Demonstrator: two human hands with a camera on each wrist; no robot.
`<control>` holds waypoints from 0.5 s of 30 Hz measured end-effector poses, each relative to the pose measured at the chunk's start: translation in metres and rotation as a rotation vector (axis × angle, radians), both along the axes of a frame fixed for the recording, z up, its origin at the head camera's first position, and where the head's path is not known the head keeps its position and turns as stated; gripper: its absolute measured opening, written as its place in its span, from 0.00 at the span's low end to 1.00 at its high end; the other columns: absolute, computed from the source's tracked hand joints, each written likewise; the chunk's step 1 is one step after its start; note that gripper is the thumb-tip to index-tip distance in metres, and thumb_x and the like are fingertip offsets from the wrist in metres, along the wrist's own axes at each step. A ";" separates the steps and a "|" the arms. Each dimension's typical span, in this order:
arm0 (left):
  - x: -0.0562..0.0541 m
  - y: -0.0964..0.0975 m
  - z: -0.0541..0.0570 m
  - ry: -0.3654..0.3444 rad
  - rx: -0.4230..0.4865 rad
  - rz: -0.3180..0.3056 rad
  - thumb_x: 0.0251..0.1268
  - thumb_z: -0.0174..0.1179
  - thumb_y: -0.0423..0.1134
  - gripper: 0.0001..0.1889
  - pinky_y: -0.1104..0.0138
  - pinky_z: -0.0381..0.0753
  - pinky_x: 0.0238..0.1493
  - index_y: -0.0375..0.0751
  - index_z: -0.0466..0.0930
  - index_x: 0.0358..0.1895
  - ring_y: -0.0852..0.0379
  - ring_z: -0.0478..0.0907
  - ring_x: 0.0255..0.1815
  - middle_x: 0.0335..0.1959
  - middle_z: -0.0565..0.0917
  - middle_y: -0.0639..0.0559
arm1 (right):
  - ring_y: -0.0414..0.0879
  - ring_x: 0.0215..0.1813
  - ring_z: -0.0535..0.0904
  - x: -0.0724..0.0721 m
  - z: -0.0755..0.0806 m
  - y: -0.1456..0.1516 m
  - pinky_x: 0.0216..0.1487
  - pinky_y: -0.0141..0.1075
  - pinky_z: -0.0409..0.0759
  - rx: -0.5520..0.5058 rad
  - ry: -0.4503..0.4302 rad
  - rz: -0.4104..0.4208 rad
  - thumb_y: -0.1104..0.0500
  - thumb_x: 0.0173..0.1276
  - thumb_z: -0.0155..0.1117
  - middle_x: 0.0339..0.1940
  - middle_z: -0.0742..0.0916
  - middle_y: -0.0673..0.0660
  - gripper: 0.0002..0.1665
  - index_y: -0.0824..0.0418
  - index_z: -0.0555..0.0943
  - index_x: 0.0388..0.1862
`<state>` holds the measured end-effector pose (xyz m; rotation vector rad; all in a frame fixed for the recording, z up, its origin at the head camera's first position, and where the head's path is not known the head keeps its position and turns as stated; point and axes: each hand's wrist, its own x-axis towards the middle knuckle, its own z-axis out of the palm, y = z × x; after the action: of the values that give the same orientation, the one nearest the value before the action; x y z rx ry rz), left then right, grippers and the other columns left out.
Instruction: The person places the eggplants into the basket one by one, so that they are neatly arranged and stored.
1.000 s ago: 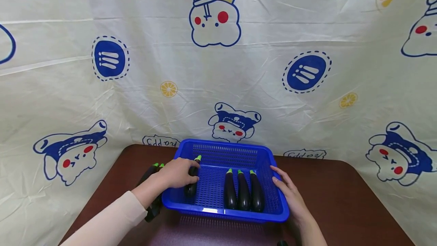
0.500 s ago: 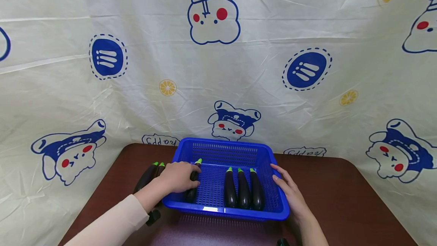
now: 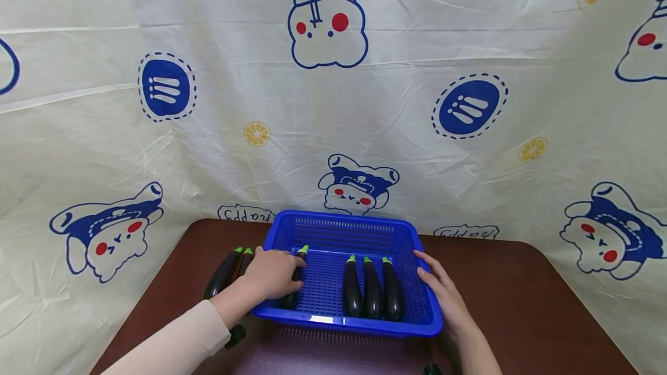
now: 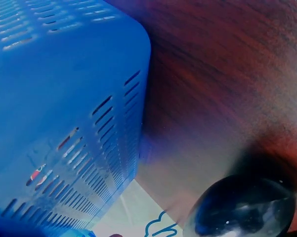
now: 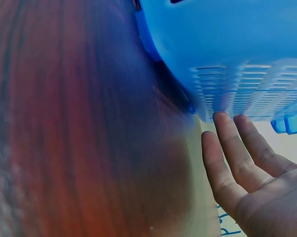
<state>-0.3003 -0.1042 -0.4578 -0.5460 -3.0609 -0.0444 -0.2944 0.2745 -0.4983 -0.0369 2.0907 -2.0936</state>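
In the head view, a blue plastic basket (image 3: 344,216) sits on the table, its walls and floor slotted. My left hand (image 3: 273,274) reaches over its left rim and grips a dark eggplant (image 3: 293,300) with a green tip, low inside the left end. The hand hides much of that eggplant. Three more eggplants (image 3: 372,297) lie side by side in the right half. At the right rim, my right hand (image 3: 443,291) touches the basket from outside. The right wrist view shows straight fingers (image 5: 237,153) against the slotted side wall.
Left of the basket, eggplants (image 3: 224,275) lie on the brown table (image 3: 500,294), partly behind my left arm. One rounded dark end (image 4: 242,210) shows beside the basket in the left wrist view. A printed pale cloth (image 3: 396,114) hangs behind the table.
My left hand and its eggplant have come slightly down and toward me inside the basket's left end. The right hand stays at the right rim.
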 end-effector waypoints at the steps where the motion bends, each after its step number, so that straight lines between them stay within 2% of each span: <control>1: 0.000 0.000 0.000 0.002 -0.009 -0.004 0.63 0.69 0.60 0.23 0.35 0.74 0.56 0.59 0.87 0.59 0.47 0.86 0.57 0.55 0.90 0.51 | 0.53 0.59 0.82 0.000 0.000 0.000 0.52 0.49 0.87 0.000 -0.002 -0.002 0.42 0.84 0.49 0.78 0.65 0.60 0.33 0.44 0.58 0.83; 7: 0.003 0.003 0.002 0.021 -0.060 -0.010 0.68 0.65 0.59 0.22 0.37 0.75 0.53 0.59 0.86 0.62 0.46 0.86 0.54 0.53 0.91 0.50 | 0.52 0.58 0.82 0.001 0.001 0.000 0.51 0.47 0.87 0.015 -0.009 -0.019 0.41 0.84 0.49 0.79 0.65 0.59 0.33 0.43 0.59 0.82; 15: 0.004 0.004 0.002 0.048 -0.100 0.010 0.70 0.64 0.57 0.21 0.38 0.75 0.52 0.59 0.86 0.62 0.47 0.86 0.51 0.50 0.91 0.48 | 0.53 0.59 0.82 0.002 0.000 -0.002 0.52 0.50 0.87 0.002 -0.002 -0.016 0.42 0.84 0.50 0.77 0.67 0.58 0.33 0.44 0.59 0.82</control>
<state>-0.2959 -0.1002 -0.4556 -0.5282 -3.0317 0.1205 -0.2928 0.2730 -0.4981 -0.0177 2.0988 -2.1004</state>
